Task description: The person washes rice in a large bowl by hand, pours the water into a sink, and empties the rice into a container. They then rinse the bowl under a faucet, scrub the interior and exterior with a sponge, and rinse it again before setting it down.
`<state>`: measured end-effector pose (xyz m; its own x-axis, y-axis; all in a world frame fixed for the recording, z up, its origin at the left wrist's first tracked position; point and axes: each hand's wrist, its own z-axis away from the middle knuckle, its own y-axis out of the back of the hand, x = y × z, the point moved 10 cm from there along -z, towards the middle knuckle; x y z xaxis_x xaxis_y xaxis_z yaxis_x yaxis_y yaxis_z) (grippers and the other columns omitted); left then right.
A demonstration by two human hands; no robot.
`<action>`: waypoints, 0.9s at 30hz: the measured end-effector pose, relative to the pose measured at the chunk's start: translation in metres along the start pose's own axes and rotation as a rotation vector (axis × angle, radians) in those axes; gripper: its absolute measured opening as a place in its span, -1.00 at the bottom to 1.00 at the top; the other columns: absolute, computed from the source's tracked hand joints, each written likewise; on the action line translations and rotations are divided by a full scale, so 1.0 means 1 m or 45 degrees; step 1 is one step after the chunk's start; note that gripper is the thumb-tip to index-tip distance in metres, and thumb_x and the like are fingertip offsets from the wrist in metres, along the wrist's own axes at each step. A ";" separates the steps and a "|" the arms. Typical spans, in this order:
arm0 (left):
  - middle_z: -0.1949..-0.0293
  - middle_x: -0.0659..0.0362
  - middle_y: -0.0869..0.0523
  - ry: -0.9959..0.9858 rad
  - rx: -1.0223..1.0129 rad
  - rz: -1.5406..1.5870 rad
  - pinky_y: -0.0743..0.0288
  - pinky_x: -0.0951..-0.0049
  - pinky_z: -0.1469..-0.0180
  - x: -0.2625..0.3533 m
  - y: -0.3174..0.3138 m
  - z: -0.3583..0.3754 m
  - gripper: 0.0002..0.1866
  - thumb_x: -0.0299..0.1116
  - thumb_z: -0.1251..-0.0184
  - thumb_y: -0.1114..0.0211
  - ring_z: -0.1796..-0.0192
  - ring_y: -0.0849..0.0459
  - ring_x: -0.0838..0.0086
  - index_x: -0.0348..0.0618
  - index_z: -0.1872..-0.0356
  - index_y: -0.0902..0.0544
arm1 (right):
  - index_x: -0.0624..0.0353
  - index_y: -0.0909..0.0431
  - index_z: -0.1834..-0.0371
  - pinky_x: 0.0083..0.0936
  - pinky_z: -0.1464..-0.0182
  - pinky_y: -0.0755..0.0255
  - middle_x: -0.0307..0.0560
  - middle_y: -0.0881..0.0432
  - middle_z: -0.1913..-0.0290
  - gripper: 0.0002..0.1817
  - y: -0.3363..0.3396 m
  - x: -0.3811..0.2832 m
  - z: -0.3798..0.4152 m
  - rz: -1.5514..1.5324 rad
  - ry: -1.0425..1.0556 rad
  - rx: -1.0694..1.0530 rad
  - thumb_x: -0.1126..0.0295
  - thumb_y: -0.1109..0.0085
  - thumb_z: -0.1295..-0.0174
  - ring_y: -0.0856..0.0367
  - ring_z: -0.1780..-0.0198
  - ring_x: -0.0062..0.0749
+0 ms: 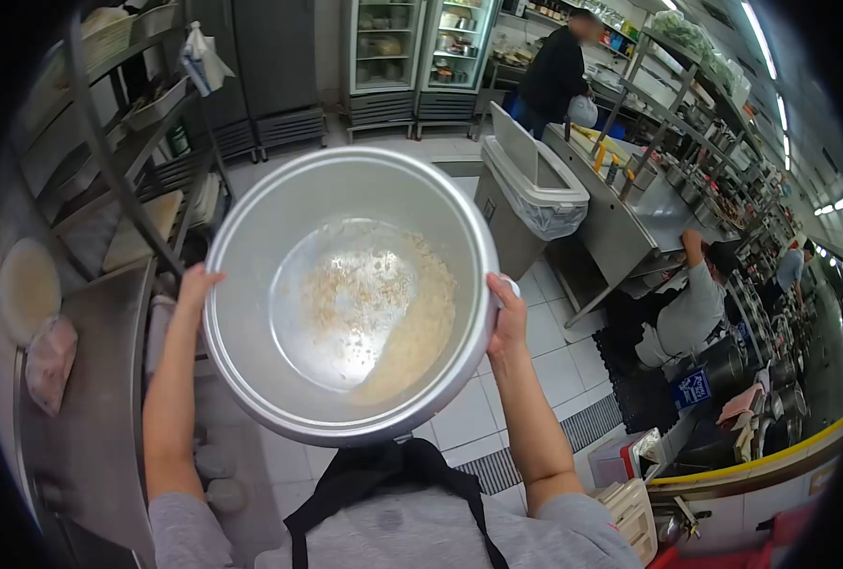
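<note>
Silver pot [241, 275], one: fingers of left hand [197, 287] and right hand [508, 321] grasped opposite sides; pale residue [423, 339] lay between.

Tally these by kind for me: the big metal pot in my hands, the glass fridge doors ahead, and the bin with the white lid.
Big metal pot: 1
Glass fridge doors: 2
White-lidded bin: 1
Total: 4
</note>
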<state>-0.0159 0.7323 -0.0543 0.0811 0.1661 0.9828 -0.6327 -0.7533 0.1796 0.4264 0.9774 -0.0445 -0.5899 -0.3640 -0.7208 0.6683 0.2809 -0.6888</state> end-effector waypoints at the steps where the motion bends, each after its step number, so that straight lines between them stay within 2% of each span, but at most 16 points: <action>1: 0.47 0.05 -0.59 0.098 -0.015 0.072 -0.50 0.42 0.41 -0.041 -0.013 -0.018 -0.74 -0.45 0.10 -0.25 0.47 -0.60 0.35 -0.35 0.34 -0.50 | 0.29 -0.37 0.23 -0.40 0.24 -0.51 0.07 -0.52 0.26 -0.76 -0.007 -0.006 -0.021 0.014 0.035 0.005 0.39 -0.04 -0.07 -0.56 0.28 -0.29; 2: 0.46 -0.01 -0.59 0.288 -0.073 0.193 -0.52 0.39 0.40 -0.075 -0.039 -0.024 -0.71 -0.44 0.07 -0.24 0.47 -0.61 0.31 -0.40 0.31 -0.49 | 0.29 -0.39 0.27 -0.44 0.31 -0.50 0.05 -0.53 0.33 -0.78 -0.014 -0.011 -0.041 0.032 0.015 0.062 0.40 -0.05 -0.05 -0.56 0.36 -0.30; 4: 0.39 0.01 -0.61 0.600 -0.163 0.367 -0.54 0.32 0.37 -0.144 -0.091 -0.041 -0.76 -0.41 -0.03 -0.19 0.42 -0.63 0.30 -0.36 0.29 -0.49 | 0.29 -0.40 0.31 -0.44 0.32 -0.50 0.04 -0.54 0.36 -0.79 -0.020 -0.022 -0.089 0.126 -0.050 0.098 0.40 -0.06 -0.04 -0.56 0.39 -0.30; 6: 0.34 -0.02 -0.62 0.773 -0.262 0.609 -0.54 0.31 0.31 -0.189 -0.154 -0.060 -0.71 -0.36 -0.12 -0.13 0.38 -0.63 0.27 -0.38 0.20 -0.49 | 0.35 -0.44 0.29 -0.44 0.36 -0.46 0.03 -0.53 0.38 -0.76 -0.009 -0.037 -0.136 0.272 -0.108 0.240 0.41 -0.08 0.00 -0.55 0.43 -0.31; 9: 0.30 -0.03 -0.62 0.826 -0.317 0.727 -0.54 0.35 0.27 -0.170 -0.225 -0.084 -0.68 -0.34 -0.17 -0.07 0.35 -0.63 0.29 -0.40 0.14 -0.47 | 0.30 -0.46 0.29 -0.44 0.36 -0.47 0.03 -0.55 0.38 -0.78 0.076 -0.061 -0.205 0.367 -0.083 0.283 0.43 -0.04 0.01 -0.56 0.43 -0.31; 11: 0.28 -0.03 -0.62 0.679 -0.352 0.477 -0.53 0.37 0.23 -0.121 -0.256 -0.111 -0.68 -0.35 -0.18 -0.07 0.32 -0.63 0.32 -0.41 0.14 -0.48 | 0.28 -0.48 0.28 -0.44 0.31 -0.48 0.02 -0.56 0.38 -0.76 0.153 -0.073 -0.218 0.352 -0.077 0.286 0.39 0.01 -0.01 -0.56 0.41 -0.26; 12: 0.30 -0.06 -0.61 0.691 -0.444 0.440 -0.51 0.36 0.24 -0.104 -0.281 -0.124 -0.68 -0.34 -0.16 -0.10 0.32 -0.63 0.31 -0.46 0.20 -0.51 | 0.31 -0.46 0.26 -0.40 0.29 -0.48 0.06 -0.56 0.34 -0.75 0.180 -0.078 -0.202 0.287 -0.087 0.429 0.38 0.05 -0.06 -0.57 0.37 -0.22; 13: 0.30 -0.08 -0.61 0.655 -0.547 0.404 -0.53 0.35 0.30 -0.076 -0.306 -0.133 -0.70 -0.38 -0.15 -0.11 0.32 -0.63 0.31 -0.47 0.21 -0.51 | 0.33 -0.45 0.24 -0.36 0.26 -0.49 0.09 -0.57 0.29 -0.74 0.202 -0.081 -0.179 0.216 -0.094 0.580 0.37 0.09 -0.10 -0.58 0.34 -0.19; 14: 0.33 -0.09 -0.61 0.601 -0.572 0.353 -0.52 0.38 0.40 -0.043 -0.327 -0.139 -0.71 -0.41 -0.11 -0.14 0.35 -0.63 0.32 -0.50 0.24 -0.50 | 0.31 -0.44 0.15 -0.32 0.19 -0.48 0.12 -0.56 0.25 -0.67 0.208 -0.079 -0.157 0.290 -0.168 0.609 0.31 0.08 -0.10 -0.57 0.27 -0.14; 16: 0.36 -0.10 -0.60 0.385 -0.597 0.118 -0.49 0.40 0.47 0.018 -0.374 -0.155 -0.72 -0.42 -0.07 -0.17 0.39 -0.62 0.33 -0.52 0.30 -0.49 | 0.29 -0.44 0.14 -0.30 0.16 -0.47 0.12 -0.56 0.24 -0.65 0.263 -0.055 -0.135 0.098 -0.218 0.728 0.28 0.06 -0.09 -0.56 0.25 -0.13; 18: 0.40 -0.08 -0.60 0.139 -0.697 -0.028 -0.46 0.37 0.43 0.063 -0.426 -0.167 -0.69 -0.37 0.00 -0.22 0.39 -0.61 0.31 -0.49 0.34 -0.49 | 0.27 -0.43 0.11 -0.24 0.07 -0.44 0.12 -0.53 0.22 -0.60 0.298 -0.035 -0.112 -0.124 -0.188 0.895 0.20 0.02 -0.07 -0.54 0.21 -0.08; 19: 0.40 -0.08 -0.60 0.137 -0.729 -0.033 -0.46 0.37 0.43 0.073 -0.450 -0.175 -0.69 -0.37 0.00 -0.22 0.39 -0.61 0.31 -0.49 0.34 -0.49 | 0.27 -0.43 0.11 -0.24 0.07 -0.44 0.12 -0.53 0.22 -0.60 0.308 -0.028 -0.108 -0.135 -0.169 0.918 0.20 0.02 -0.07 -0.54 0.21 -0.08; 21: 0.43 -0.08 -0.60 -0.270 -0.830 -0.265 -0.45 0.35 0.35 0.115 -0.497 -0.181 -0.66 -0.32 0.06 -0.25 0.39 -0.61 0.28 -0.46 0.35 -0.50 | 0.30 -0.40 0.07 -0.21 0.02 -0.40 0.16 -0.48 0.10 -0.56 0.336 -0.027 -0.095 -0.166 -0.017 1.133 0.19 0.03 -0.07 -0.48 0.09 -0.05; 22: 0.46 -0.07 -0.60 -0.424 -0.825 -0.361 -0.43 0.36 0.30 0.140 -0.511 -0.178 -0.65 -0.29 0.09 -0.24 0.39 -0.61 0.26 -0.43 0.36 -0.51 | 0.30 -0.40 0.07 -0.21 0.02 -0.40 0.16 -0.48 0.10 -0.56 0.338 -0.030 -0.096 -0.176 -0.001 1.141 0.19 0.03 -0.07 -0.48 0.09 -0.05; 25: 0.48 -0.04 -0.60 -0.629 -0.803 -0.341 -0.43 0.39 0.34 0.170 -0.558 -0.195 -0.68 -0.30 0.09 -0.22 0.43 -0.60 0.32 -0.40 0.38 -0.52 | 0.27 -0.43 0.11 -0.18 0.03 -0.40 0.11 -0.52 0.17 -0.60 0.330 -0.073 -0.125 -0.428 0.157 0.975 0.20 -0.01 -0.08 -0.49 0.10 -0.07; 27: 0.49 -0.02 -0.60 -0.609 -0.773 -0.307 -0.43 0.41 0.36 0.179 -0.585 -0.210 -0.69 -0.30 0.08 -0.22 0.44 -0.60 0.36 -0.40 0.38 -0.52 | 0.27 -0.42 0.10 -0.19 0.03 -0.40 0.08 -0.52 0.16 -0.62 0.317 -0.139 -0.143 -0.300 0.364 0.914 0.23 -0.02 -0.09 -0.49 0.09 -0.11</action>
<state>0.2064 1.3363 0.0072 0.5021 -0.1136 0.8573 -0.8524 -0.2320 0.4685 0.6555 1.2440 -0.1743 -0.7796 -0.0740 -0.6219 0.5829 -0.4491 -0.6772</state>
